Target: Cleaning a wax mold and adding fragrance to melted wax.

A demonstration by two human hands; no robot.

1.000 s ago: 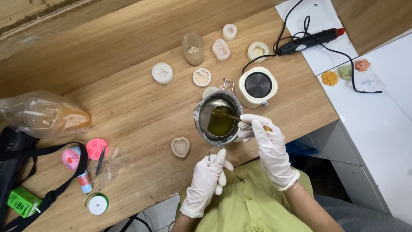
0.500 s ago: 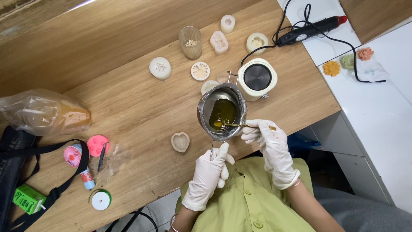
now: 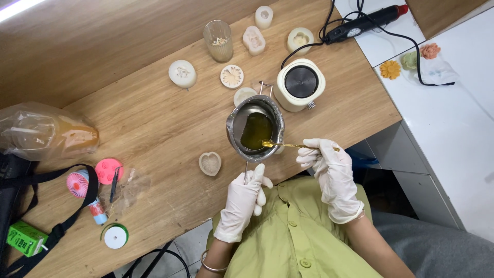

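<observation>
A small steel melting pot with yellow-green liquid stands on the wooden table. My left hand, in a white glove, grips the pot's wire handle at the near side. My right hand, also gloved, holds a thin gold spoon whose bowl dips into the liquid at the pot's near rim. A heart-shaped silicone mould lies just left of the pot.
A white round heater stands behind the pot. Several pale moulds and a ribbed glass sit farther back. A black heat gun lies top right. At left are a plastic bag, pink fan, tape roll and green carton.
The spoon has moved from the middle of the pot toward its near right rim. My left hand stays on the handle. The view has shifted slightly.
</observation>
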